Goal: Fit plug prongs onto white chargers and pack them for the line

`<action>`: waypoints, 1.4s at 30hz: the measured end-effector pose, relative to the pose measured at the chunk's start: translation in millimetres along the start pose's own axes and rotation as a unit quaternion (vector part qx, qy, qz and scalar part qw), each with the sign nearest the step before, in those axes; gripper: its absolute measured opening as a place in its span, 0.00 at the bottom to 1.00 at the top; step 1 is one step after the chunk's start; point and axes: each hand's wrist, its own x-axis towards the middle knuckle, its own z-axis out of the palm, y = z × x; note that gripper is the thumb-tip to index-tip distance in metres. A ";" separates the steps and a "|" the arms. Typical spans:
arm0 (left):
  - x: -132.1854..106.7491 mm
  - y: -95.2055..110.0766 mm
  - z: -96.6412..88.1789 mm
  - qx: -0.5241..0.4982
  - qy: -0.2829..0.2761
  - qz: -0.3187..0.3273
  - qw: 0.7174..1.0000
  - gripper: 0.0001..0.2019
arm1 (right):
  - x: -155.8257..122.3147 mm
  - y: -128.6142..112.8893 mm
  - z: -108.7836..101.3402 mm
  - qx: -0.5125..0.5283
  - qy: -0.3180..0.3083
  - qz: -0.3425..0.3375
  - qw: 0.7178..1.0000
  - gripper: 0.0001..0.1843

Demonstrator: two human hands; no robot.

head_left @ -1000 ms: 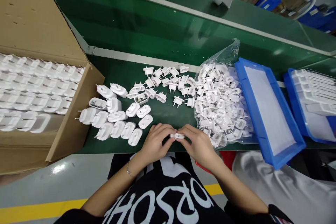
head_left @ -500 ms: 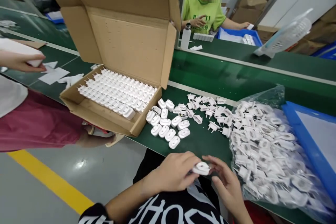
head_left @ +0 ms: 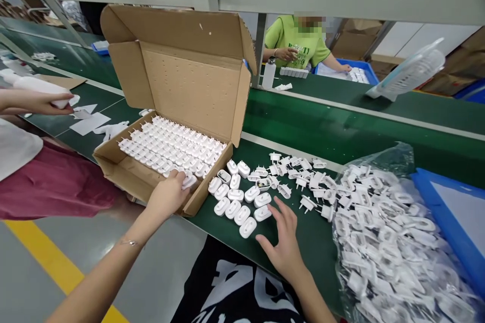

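The left hand (head_left: 169, 197) is closed around a white charger (head_left: 189, 180) at the near right end of the rows inside an open carton (head_left: 198, 197); the fingers and the bend of the hand cover part of the charger, and whether its underside meets the carton floor cannot be seen. The right hand (head_left: 282, 239) is spread wide and holds nothing, its fingertips just beside the near right edge of a cluster of loose chargers (head_left: 235, 195) on the green table (head_left: 310, 255); whether one finger touches a charger there is hard to tell. Within that cluster one unit (head_left: 262, 184) lies open, its inner parts too small to make out. Farther right are scattered plug shells (head_left: 316, 179), running up to a clear bag (head_left: 401, 157) packed with more of them; film and glare blur many, and the bag's near end is cut off at the bottom. The blue tray (head_left: 441, 218) beyond it runs out of view on the right. On the far left, a co-worker's hand (head_left: 56, 103) grips a white object whose nature is unclear, that person being cut off by the edge. Across the bench, another person in a green shirt (head_left: 299, 48) is partly hidden behind the frame.
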 end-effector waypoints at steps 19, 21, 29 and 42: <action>-111.2 84.6 56.7 -0.342 0.339 0.236 0.844 0.14 | 49.1 13.3 -50.4 0.074 -0.199 0.033 0.977 0.28; -116.7 91.0 50.1 -0.406 0.297 0.209 0.839 0.25 | 51.1 -7.9 -66.2 0.088 -0.218 0.003 0.972 0.30; -110.1 32.2 -13.2 -0.443 0.286 0.161 0.834 0.47 | 135.7 -123.4 -47.8 0.150 -0.274 -0.267 0.912 0.34; -105.9 -151.2 22.1 -0.408 0.306 -0.165 0.844 0.29 | 297.9 -245.7 204.3 -0.062 -0.367 -0.496 0.785 0.32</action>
